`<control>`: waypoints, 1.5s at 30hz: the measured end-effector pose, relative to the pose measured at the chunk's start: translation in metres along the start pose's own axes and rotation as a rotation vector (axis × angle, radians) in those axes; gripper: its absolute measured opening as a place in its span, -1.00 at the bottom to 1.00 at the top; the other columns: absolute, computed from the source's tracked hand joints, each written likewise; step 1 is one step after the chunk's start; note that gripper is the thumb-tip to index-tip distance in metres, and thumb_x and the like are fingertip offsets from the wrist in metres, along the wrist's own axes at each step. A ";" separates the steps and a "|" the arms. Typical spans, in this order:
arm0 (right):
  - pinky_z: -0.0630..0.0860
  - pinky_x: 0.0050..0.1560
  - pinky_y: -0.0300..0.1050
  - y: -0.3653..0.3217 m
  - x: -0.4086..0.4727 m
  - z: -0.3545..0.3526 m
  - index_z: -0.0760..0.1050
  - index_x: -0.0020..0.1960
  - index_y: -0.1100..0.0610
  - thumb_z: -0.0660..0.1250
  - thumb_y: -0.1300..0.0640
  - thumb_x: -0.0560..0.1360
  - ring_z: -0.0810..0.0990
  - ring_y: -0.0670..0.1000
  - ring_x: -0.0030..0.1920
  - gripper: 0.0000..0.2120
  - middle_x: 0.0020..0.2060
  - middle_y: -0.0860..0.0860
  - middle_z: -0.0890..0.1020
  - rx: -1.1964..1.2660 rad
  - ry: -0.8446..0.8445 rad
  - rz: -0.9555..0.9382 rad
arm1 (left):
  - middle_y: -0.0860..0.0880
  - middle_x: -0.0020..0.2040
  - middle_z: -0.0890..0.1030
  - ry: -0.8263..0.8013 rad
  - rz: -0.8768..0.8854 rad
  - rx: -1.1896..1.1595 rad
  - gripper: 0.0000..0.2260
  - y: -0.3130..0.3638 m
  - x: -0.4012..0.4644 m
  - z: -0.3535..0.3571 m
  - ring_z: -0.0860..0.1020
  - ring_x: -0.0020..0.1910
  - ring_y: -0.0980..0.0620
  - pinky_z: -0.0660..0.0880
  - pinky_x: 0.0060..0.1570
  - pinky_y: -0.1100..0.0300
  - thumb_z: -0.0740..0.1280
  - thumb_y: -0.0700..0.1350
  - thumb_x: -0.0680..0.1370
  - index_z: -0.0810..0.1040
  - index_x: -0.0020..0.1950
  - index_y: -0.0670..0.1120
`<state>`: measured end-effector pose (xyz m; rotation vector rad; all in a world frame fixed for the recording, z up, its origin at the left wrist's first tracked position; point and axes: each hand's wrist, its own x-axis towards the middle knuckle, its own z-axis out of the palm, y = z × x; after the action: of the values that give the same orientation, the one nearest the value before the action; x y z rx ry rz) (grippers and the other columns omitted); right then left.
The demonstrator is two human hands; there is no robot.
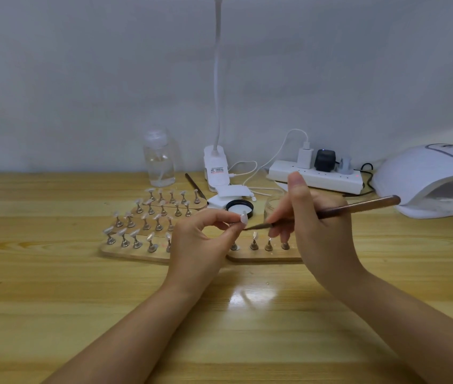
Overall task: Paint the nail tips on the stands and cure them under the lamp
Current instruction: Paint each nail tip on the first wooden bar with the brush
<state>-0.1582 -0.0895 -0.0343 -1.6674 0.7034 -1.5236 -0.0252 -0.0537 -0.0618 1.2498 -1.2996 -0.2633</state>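
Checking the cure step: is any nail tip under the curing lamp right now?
No: the curing lamp sits off to the right with nothing visible in its opening, while the left hand pinches a nail tip at the brush tip.

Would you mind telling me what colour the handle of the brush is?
The brush handle is a glossy reddish brown, best seen in the head view.

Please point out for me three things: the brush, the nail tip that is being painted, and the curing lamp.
brush (358, 208), head view, on the brown handle beyond the right hand.
nail tip (244, 218), head view, on its pale face.
curing lamp (419, 173), head view, on the white dome.
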 end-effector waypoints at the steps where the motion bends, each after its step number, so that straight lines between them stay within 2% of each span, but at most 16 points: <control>1: 0.41 -0.48 -0.31 0.001 0.001 0.000 0.55 -0.46 0.07 0.13 -0.11 0.48 0.51 -0.04 -0.55 -0.55 -0.55 0.08 0.56 -0.012 0.010 -0.015 | 0.09 -0.29 0.62 -0.003 -0.004 0.004 -0.86 0.000 0.000 0.000 0.55 -0.28 0.24 0.42 -0.28 0.49 0.48 -0.22 0.34 0.62 -0.25 0.03; 5: 0.41 -0.45 -0.37 0.001 0.000 -0.001 0.57 -0.38 0.07 0.14 -0.15 0.49 0.54 -0.12 -0.49 -0.56 -0.47 0.03 0.61 -0.066 -0.013 -0.039 | 0.10 -0.29 0.62 -0.002 -0.013 0.027 -0.85 0.000 0.000 -0.001 0.54 -0.27 0.23 0.43 -0.25 0.46 0.48 -0.21 0.35 0.62 -0.25 0.04; 8: 0.44 -0.48 -0.30 0.001 0.000 -0.002 0.55 -0.44 0.12 0.13 -0.16 0.50 0.53 0.00 -0.54 -0.49 -0.53 0.09 0.57 -0.024 -0.010 -0.006 | 0.07 -0.28 0.62 -0.003 -0.011 0.019 -0.85 0.000 -0.001 -0.001 0.53 -0.26 0.22 0.41 -0.27 0.49 0.48 -0.22 0.35 0.62 -0.26 0.04; 12: 0.42 -0.40 -0.38 0.002 0.002 -0.001 0.57 -0.37 0.07 0.15 -0.10 0.54 0.54 -0.13 -0.48 -0.57 -0.47 0.02 0.61 -0.074 -0.012 -0.047 | 0.09 -0.28 0.63 -0.003 -0.021 0.020 -0.88 0.000 0.000 0.000 0.52 -0.26 0.21 0.39 -0.23 0.50 0.48 -0.20 0.35 0.63 -0.25 0.01; 16: 0.42 -0.48 -0.33 0.000 0.001 -0.001 0.56 -0.43 0.13 0.13 -0.19 0.47 0.52 -0.02 -0.55 -0.49 -0.55 0.06 0.58 -0.028 -0.012 0.019 | 0.05 -0.28 0.62 -0.009 -0.012 0.012 -0.83 0.001 0.000 0.000 0.51 -0.25 0.18 0.40 -0.24 0.50 0.48 -0.25 0.34 0.62 -0.26 0.02; 20: 0.41 -0.44 -0.37 0.001 0.002 -0.002 0.57 -0.39 0.12 0.13 -0.15 0.52 0.53 -0.10 -0.52 -0.52 -0.50 0.04 0.60 -0.064 -0.008 -0.008 | 0.07 -0.28 0.62 -0.005 -0.027 0.010 -0.85 -0.001 0.001 0.000 0.51 -0.27 0.21 0.37 -0.21 0.51 0.48 -0.22 0.35 0.62 -0.27 0.04; 24: 0.40 -0.50 -0.34 -0.001 0.001 -0.001 0.56 -0.45 0.14 0.15 -0.16 0.51 0.51 -0.01 -0.56 -0.48 -0.55 0.09 0.57 -0.013 -0.016 0.021 | 0.10 -0.28 0.62 -0.011 -0.027 0.003 -0.81 0.002 0.000 0.000 0.51 -0.27 0.24 0.39 -0.26 0.52 0.47 -0.24 0.35 0.60 -0.27 0.06; 28: 0.40 -0.43 -0.38 0.000 0.002 -0.001 0.57 -0.38 0.09 0.15 -0.15 0.52 0.54 -0.10 -0.50 -0.54 -0.48 0.04 0.61 -0.061 -0.017 -0.013 | 0.15 -0.29 0.62 -0.005 -0.045 0.019 -0.81 0.002 0.000 0.000 0.52 -0.29 0.22 0.41 -0.22 0.47 0.48 -0.21 0.35 0.59 -0.27 0.10; 32: 0.41 -0.51 -0.32 -0.004 0.002 -0.001 0.55 -0.47 0.15 0.12 -0.25 0.39 0.51 -0.01 -0.57 -0.45 -0.57 0.08 0.55 -0.009 -0.030 0.059 | 0.06 -0.29 0.62 0.012 -0.046 -0.020 -0.78 0.004 0.000 -0.001 0.52 -0.30 0.27 0.41 -0.34 0.51 0.47 -0.25 0.35 0.59 -0.27 0.08; 36: 0.29 -0.58 -0.36 -0.002 0.003 -0.006 0.55 -0.43 0.12 -0.01 -0.35 0.41 0.36 -0.10 -0.64 -0.36 -0.67 0.04 0.42 0.010 0.040 0.061 | 0.01 -0.28 0.63 0.018 -0.073 -0.017 -0.81 0.003 0.001 -0.001 0.55 -0.34 0.28 0.41 -0.31 0.52 0.47 -0.22 0.36 0.59 -0.25 0.09; 38: 0.34 -0.57 -0.32 0.001 0.003 -0.008 0.56 -0.39 0.09 -0.01 -0.31 0.45 0.42 -0.07 -0.59 -0.40 -0.62 0.05 0.48 0.006 0.042 0.038 | 0.05 -0.29 0.64 0.014 -0.084 -0.047 -0.82 0.003 0.001 0.000 0.57 -0.35 0.28 0.42 -0.32 0.51 0.47 -0.23 0.36 0.61 -0.24 0.07; 40: 0.45 -0.45 -0.31 0.003 0.003 -0.008 0.59 -0.27 0.03 0.05 -0.20 0.48 0.56 -0.05 -0.47 -0.54 -0.47 0.04 0.62 -0.009 0.007 -0.005 | 0.14 -0.31 0.64 0.024 -0.098 -0.059 -0.82 0.002 0.001 0.000 0.58 -0.30 0.30 0.42 -0.26 0.52 0.47 -0.21 0.35 0.61 -0.24 0.08; 42: 0.46 -0.32 -0.39 0.005 0.001 -0.009 0.60 -0.13 0.00 0.12 -0.10 0.48 0.62 -0.13 -0.31 -0.69 -0.32 -0.04 0.67 -0.077 -0.078 -0.055 | 0.23 -0.34 0.62 0.049 -0.117 -0.064 -0.80 -0.001 0.001 0.001 0.57 -0.26 0.33 0.42 -0.19 0.51 0.48 -0.20 0.35 0.61 -0.27 0.12; 45: 0.44 -0.27 -0.43 0.005 -0.001 -0.009 0.61 -0.14 -0.03 0.30 -0.06 0.50 0.60 -0.18 -0.18 -0.84 -0.25 -0.17 0.65 -0.182 -0.181 -0.111 | 0.28 -0.33 0.62 0.044 -0.095 -0.071 -0.78 -0.002 0.002 0.001 0.57 -0.21 0.33 0.43 -0.14 0.50 0.47 -0.22 0.36 0.61 -0.26 0.13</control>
<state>-0.1671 -0.0935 -0.0389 -1.9823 0.6781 -1.3956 -0.0246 -0.0562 -0.0623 1.2514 -1.1853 -0.3447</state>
